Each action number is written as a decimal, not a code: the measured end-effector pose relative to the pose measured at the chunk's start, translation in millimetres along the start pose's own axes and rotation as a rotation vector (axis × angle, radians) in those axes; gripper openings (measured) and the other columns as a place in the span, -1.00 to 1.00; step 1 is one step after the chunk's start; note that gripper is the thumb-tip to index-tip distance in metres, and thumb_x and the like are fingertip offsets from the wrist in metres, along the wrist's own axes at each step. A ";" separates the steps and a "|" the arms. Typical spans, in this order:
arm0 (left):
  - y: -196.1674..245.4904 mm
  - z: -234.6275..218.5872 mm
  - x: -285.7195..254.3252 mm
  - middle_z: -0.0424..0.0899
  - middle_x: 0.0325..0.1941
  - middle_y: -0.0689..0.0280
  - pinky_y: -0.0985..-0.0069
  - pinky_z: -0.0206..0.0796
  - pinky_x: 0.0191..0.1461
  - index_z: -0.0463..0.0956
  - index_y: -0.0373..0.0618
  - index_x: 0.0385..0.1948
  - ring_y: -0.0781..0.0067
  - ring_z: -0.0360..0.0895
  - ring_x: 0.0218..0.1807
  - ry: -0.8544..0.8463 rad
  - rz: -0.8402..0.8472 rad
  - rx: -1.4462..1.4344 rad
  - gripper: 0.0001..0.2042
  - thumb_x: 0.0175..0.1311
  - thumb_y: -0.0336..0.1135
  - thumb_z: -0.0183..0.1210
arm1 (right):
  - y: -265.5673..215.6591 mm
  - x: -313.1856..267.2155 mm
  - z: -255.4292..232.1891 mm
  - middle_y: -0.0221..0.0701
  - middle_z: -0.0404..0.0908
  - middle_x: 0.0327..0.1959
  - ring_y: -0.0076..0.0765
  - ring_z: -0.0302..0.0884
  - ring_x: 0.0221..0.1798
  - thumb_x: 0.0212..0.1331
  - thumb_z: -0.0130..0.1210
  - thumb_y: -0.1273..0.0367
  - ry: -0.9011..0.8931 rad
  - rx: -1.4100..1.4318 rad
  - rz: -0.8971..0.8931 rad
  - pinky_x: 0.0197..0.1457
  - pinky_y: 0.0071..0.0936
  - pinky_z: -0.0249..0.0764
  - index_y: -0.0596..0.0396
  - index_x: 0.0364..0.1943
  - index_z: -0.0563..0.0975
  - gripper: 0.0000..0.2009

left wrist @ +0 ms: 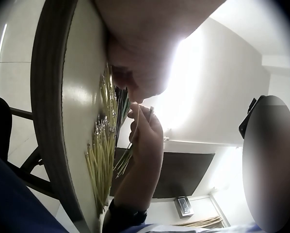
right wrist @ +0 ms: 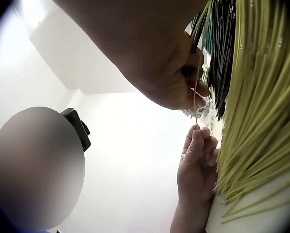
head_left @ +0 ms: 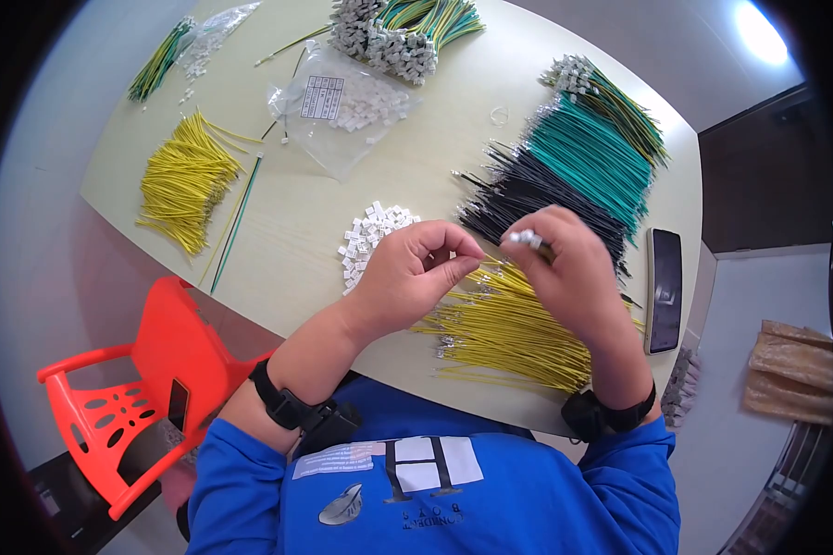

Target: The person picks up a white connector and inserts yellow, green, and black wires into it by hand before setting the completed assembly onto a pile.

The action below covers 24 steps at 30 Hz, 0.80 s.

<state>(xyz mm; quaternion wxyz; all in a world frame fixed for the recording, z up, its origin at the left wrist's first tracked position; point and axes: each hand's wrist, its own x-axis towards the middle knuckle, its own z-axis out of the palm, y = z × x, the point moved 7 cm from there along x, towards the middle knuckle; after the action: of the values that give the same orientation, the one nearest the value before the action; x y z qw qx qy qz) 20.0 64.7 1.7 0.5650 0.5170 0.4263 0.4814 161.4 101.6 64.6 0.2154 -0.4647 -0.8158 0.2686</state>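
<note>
My left hand [head_left: 412, 277] pinches the end of a thin yellow wire [right wrist: 197, 104] between thumb and forefinger, beside a pile of white connector housings [head_left: 372, 236]. The wire runs across to my right hand [head_left: 569, 268], whose curled fingers hold white connectors [head_left: 526, 239] with wires. Green and yellow wires [left wrist: 124, 162] trail from that grip in the left wrist view. Both hands are over the near part of the table, close to a spread of yellow wires [head_left: 518, 333]. The right palm hides part of what it holds.
Black wires [head_left: 546, 194] and green wires [head_left: 597, 153] lie beyond the right hand. A phone [head_left: 664, 291] is at the right edge. A bag of connectors [head_left: 342, 111], a finished-looking bundle [head_left: 398, 42] and more yellow wires [head_left: 187, 180] lie farther off. A red chair [head_left: 171, 361] stands left.
</note>
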 end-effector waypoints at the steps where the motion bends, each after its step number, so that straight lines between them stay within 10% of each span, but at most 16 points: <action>1: 0.2 0.0 0.3 0.47 -0.53 0.52 0.79 0.12 -0.47 0.52 -0.20 -0.36 0.85 0.28 -0.52 0.007 -0.001 0.001 -0.96 0.17 -0.51 0.16 | 4.6 3.0 -4.4 -0.31 0.51 -0.43 -0.19 0.48 -0.40 0.01 0.19 0.40 0.028 -0.036 0.057 -0.36 -0.42 0.38 0.13 -0.35 0.56 -0.86; 14: -2.1 1.0 -2.6 0.51 -0.35 0.45 0.80 0.27 -0.24 0.47 -0.25 -0.29 0.79 0.40 -0.31 -0.086 -0.107 0.058 -0.93 0.23 -0.52 0.12 | 22.7 26.4 6.1 -0.29 0.51 -0.35 -0.12 0.50 -0.34 0.00 0.18 0.42 0.130 -0.276 0.012 -0.26 -0.35 0.42 0.14 -0.33 0.53 -0.85; 24: -1.0 -2.1 0.0 0.55 -0.31 0.41 0.74 0.31 -0.17 0.48 -0.24 -0.26 0.73 0.45 -0.28 -0.023 -0.072 -0.056 -0.90 0.23 -0.50 0.13 | -2.5 2.1 -6.2 -0.38 0.53 -0.52 -0.41 0.48 -0.47 -0.12 0.13 0.57 0.010 0.107 -0.130 -0.36 -0.50 0.40 0.16 -0.44 0.52 -0.89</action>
<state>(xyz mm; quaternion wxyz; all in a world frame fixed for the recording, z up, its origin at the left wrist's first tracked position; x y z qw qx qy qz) 18.1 65.1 0.5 0.6012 0.4907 0.4245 0.4664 162.5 103.8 71.1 0.2608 -0.3998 -0.8278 0.2949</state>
